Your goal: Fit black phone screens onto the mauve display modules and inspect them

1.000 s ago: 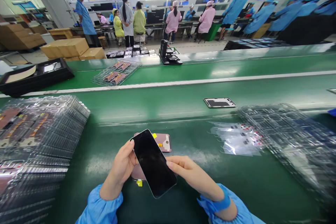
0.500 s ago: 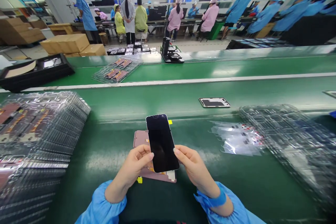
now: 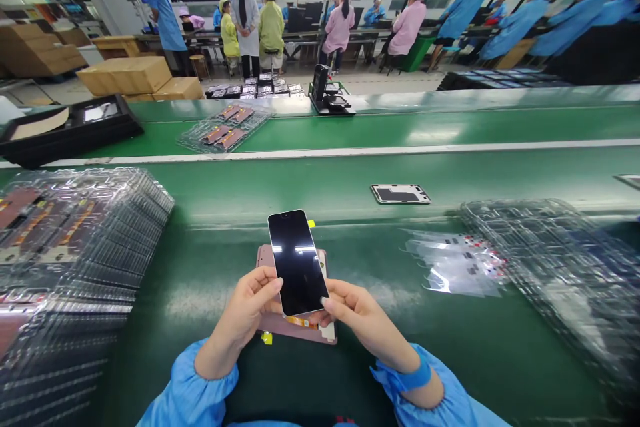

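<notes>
A phone with a dark, glossy screen and light rim (image 3: 297, 260) is held tilted between both hands. My left hand (image 3: 253, 303) grips its left edge, thumb on the front. My right hand (image 3: 353, 313) pinches the lower right corner, its fingers partly under the phone. Beneath the phone, a pinkish-brown panel (image 3: 295, 329) with an orange flex part and yellow tabs lies on the green surface; the phone hides much of it. Further back, an open phone housing (image 3: 400, 194) lies on the moving-line surface.
Tall stacks of clear trays (image 3: 125, 233) stand at the left. Clear trays (image 3: 550, 267) and thin transparent films (image 3: 457, 262) lie at the right. Across the bench are a tray of brown parts (image 3: 225, 127), a black fixture (image 3: 330, 97) and seated people.
The phone has moved slightly up and left, and reflections now show on its screen. My right fingers reach further under its lower corner. The housing behind has shifted left.
</notes>
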Tool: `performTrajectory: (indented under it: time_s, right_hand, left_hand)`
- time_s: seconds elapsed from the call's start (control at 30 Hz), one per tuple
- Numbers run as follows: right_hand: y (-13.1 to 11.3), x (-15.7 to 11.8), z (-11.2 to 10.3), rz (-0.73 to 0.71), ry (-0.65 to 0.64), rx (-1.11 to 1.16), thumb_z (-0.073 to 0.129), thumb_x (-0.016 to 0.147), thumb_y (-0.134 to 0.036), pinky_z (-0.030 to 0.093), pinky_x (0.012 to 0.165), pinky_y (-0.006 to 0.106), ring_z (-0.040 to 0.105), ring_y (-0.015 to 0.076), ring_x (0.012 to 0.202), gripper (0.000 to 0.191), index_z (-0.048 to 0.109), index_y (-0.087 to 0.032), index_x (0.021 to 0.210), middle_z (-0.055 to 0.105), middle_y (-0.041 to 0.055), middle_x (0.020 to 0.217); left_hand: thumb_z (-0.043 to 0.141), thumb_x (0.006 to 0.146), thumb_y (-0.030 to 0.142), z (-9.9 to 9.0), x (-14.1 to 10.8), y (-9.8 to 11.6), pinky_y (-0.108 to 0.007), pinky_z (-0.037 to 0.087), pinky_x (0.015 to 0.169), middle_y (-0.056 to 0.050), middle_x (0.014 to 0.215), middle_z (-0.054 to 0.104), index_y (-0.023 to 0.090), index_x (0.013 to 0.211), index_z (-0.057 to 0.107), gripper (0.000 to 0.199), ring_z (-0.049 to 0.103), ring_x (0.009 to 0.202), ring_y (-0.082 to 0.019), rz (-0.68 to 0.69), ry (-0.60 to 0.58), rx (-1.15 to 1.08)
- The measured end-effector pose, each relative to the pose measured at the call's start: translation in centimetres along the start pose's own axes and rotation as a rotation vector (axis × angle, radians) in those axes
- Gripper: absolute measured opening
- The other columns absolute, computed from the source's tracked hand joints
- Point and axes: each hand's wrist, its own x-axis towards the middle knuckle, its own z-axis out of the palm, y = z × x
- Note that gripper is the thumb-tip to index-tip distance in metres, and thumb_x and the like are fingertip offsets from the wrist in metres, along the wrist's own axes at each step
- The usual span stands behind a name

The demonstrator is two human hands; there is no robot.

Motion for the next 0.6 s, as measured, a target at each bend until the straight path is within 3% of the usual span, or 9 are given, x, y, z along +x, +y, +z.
performTrajectory:
  time_s: [0.13, 0.2, 0.3, 0.43, 0.6]
  right_hand:
    - [0.7, -0.1, -0.2, -0.055, 0.102, -0.035, 0.065, 0.089, -0.047, 0.053, 0.068, 0.026, 0.071, 0.0167, 0.073, 0.037, 0.067, -0.017, 0.111, 0.076, 0.0049, 0.079]
    - [0.9, -0.1, -0.3, -0.070, 0.142, -0.052, 0.064, 0.090, -0.048, 0.053, 0.069, 0.027, 0.071, 0.0170, 0.071, 0.038, 0.067, -0.016, 0.110, 0.075, 0.0051, 0.076]
    - [1.0, -0.1, -0.4, -0.083, 0.176, -0.071, 0.064, 0.090, -0.048, 0.053, 0.069, 0.029, 0.070, 0.0178, 0.068, 0.040, 0.066, -0.016, 0.114, 0.075, 0.0046, 0.072]
    - [0.8, -0.1, -0.2, -0.100, 0.190, -0.094, 0.061, 0.091, -0.049, 0.053, 0.070, 0.031, 0.071, 0.0194, 0.068, 0.043, 0.066, -0.015, 0.117, 0.075, 0.0053, 0.070]
    - [0.6, -0.1, -0.1, -0.071, 0.166, 0.031, 0.055, 0.093, -0.055, 0.056, 0.071, 0.033, 0.073, 0.0225, 0.074, 0.048, 0.068, -0.015, 0.117, 0.076, 0.0076, 0.073]
  left_hand:
    - [0.078, 0.072, 0.050, 0.2, -0.1, -0.2, -0.024, 0.057, 0.057, -0.002, 0.079, 0.067, 0.015, 0.093, 0.068, 0.042, 0.066, 0.060, -0.013, -0.016, -0.071, 0.153]
    - [0.079, 0.068, 0.054, 0.3, -0.2, -0.5, -0.020, 0.050, 0.049, 0.001, 0.068, 0.061, 0.013, 0.078, 0.064, 0.044, 0.059, 0.048, -0.009, -0.040, -0.107, 0.295]
    - [0.073, 0.073, 0.054, 0.5, -0.3, -1.0, -0.018, 0.041, 0.043, 0.004, 0.055, 0.051, 0.016, 0.062, 0.051, 0.045, 0.052, 0.042, -0.007, -0.025, -0.066, 0.464]
    - [0.066, 0.078, 0.054, 0.7, -0.4, -1.1, -0.019, 0.040, 0.045, 0.004, 0.056, 0.050, 0.017, 0.062, 0.048, 0.044, 0.052, 0.044, -0.008, 0.021, -0.032, 0.511]
    - [0.064, 0.079, 0.056, 0.3, -0.2, -1.1, -0.019, 0.042, 0.048, 0.004, 0.058, 0.051, 0.016, 0.065, 0.052, 0.044, 0.054, 0.046, -0.008, 0.020, -0.027, 0.524]
